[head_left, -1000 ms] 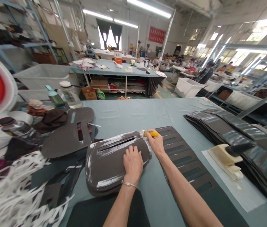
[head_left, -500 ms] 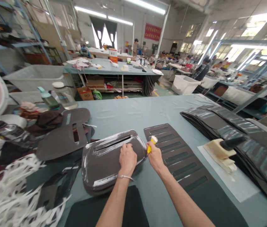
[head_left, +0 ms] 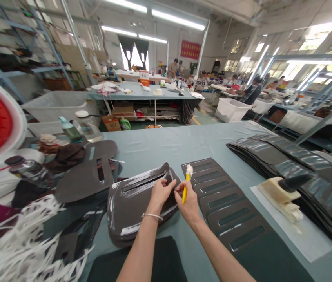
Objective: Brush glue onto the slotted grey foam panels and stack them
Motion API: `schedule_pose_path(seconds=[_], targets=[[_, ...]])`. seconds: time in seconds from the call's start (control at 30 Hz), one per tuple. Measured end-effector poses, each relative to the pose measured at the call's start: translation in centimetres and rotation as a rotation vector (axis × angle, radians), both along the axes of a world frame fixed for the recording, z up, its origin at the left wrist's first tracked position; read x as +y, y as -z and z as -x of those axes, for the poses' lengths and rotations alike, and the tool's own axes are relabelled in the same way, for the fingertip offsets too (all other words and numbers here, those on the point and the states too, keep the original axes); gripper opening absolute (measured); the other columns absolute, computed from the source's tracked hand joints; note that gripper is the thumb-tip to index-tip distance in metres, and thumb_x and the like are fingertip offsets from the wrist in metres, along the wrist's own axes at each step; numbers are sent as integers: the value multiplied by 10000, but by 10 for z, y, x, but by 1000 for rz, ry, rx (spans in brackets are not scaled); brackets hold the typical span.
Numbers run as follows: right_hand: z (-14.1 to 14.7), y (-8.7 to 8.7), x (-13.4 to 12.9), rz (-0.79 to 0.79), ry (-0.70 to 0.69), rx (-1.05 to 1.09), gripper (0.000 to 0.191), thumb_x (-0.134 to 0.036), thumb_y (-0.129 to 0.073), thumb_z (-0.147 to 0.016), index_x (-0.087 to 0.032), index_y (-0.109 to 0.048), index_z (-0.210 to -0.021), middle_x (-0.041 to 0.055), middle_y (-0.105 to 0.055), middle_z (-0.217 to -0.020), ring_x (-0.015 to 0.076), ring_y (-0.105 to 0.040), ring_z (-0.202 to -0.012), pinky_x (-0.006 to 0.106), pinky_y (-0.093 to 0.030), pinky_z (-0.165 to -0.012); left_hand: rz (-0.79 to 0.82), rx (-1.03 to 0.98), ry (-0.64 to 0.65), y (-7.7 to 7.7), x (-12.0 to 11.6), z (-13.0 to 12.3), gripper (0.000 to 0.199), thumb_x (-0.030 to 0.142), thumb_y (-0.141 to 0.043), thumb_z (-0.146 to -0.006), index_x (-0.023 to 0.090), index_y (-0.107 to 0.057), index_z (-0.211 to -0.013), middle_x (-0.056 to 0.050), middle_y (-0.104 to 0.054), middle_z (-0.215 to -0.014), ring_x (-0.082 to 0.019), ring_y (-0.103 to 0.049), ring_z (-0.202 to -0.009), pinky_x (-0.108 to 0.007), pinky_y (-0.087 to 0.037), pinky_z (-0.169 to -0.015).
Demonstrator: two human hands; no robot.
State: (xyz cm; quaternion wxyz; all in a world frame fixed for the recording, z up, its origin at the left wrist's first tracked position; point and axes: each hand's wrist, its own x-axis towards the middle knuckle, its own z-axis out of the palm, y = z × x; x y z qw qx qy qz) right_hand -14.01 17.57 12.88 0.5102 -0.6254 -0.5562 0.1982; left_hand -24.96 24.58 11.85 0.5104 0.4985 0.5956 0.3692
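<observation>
A dark, rounded panel with one long slot [head_left: 133,203] lies on top of a stack, with white glue-like streaks along its edges and slot. Its right end is bent up off the piece below. My left hand [head_left: 160,192] pinches that raised edge between thumb and fingers. Close beside it, my right hand [head_left: 188,203] grips a yellow-handled brush [head_left: 185,192] whose pale bristles point up and away from me. The right fingertips are at the same panel corner; whether they also grip it I cannot tell. To the right lies a dark panel with several slots [head_left: 209,201], streaked white.
On the right, a glue-stained block with a black handle [head_left: 283,192] sits on a white sheet [head_left: 307,239], beside stacked dark panels [head_left: 271,156]. Left are white strips [head_left: 30,243], more cut pieces [head_left: 80,180] and bottles [head_left: 86,127]. People work in the background.
My left hand has moved from lying on the panel to its right end, which now bends upward. My right hand has come in beside it, with the brush turned more upright.
</observation>
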Motion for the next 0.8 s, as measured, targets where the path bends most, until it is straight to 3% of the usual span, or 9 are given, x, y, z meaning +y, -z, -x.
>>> schedule_pose_path(seconds=[0.1,0.23,0.33,0.4,0.5,0.6,0.7,0.8], targets=[[4,-3,-5,-14,-48,42,152,-235,-508,-769,-217,-481,-918,1,-604,-813,127,-599,-693,251,-491,-691,14,-147,48,-2,0,8,461,519,-698,-570,129,-647,-810,-39,-648,-765,-159,-558,-727,-286,-408,-716],[2,-4,-7,-55,42,5,118,-274,-491,-832,-213,-485,-932,27,-604,-840,153,-595,-762,294,-486,-759,51,-268,60,-1,-5,14,369,447,-719,-549,126,-649,-716,-12,-637,-656,-125,-530,-623,-274,-406,-657],[0,4,-7,-170,131,-126,107,-245,-465,-854,-210,-515,-942,76,-604,-981,193,-561,-945,362,-439,-885,67,-332,25,-3,-11,17,346,426,-714,-549,121,-638,-693,-17,-639,-632,-132,-545,-609,-278,-422,-632],[-1,15,-6,-187,85,-178,109,-216,-439,-862,-212,-525,-929,82,-597,-990,199,-543,-966,373,-429,-893,54,-365,-13,-10,-19,25,321,417,-692,-575,127,-626,-696,-22,-651,-658,-143,-569,-643,-280,-446,-641],[-5,33,-4,-88,-79,-226,105,-193,-449,-839,-217,-537,-892,58,-582,-886,187,-542,-859,339,-454,-800,-17,-483,-116,-36,-45,48,300,393,-672,-620,151,-614,-787,-24,-675,-740,-147,-604,-696,-264,-487,-647],[-10,38,-4,-1,-152,-204,61,-212,-530,-789,-225,-535,-848,34,-567,-858,179,-528,-827,325,-445,-781,-78,-668,-211,-80,-89,68,292,328,-721,-611,173,-584,-818,9,-668,-720,-119,-612,-638,-202,-491,-558],[-17,24,-13,60,-183,3,155,-309,-618,-752,-235,-508,-832,5,-564,-857,167,-533,-830,324,-435,-819,-52,-704,-193,-126,-140,63,246,249,-727,-616,198,-599,-820,42,-674,-724,-85,-603,-593,-162,-499,-519],[-32,4,-33,134,-212,394,303,-436,-655,-724,-238,-472,-862,-21,-545,-866,135,-536,-805,290,-454,-788,-34,-709,-211,-153,-186,35,177,224,-635,-701,240,-641,-877,41,-708,-876,-106,-645,-732,-183,-553,-586]])
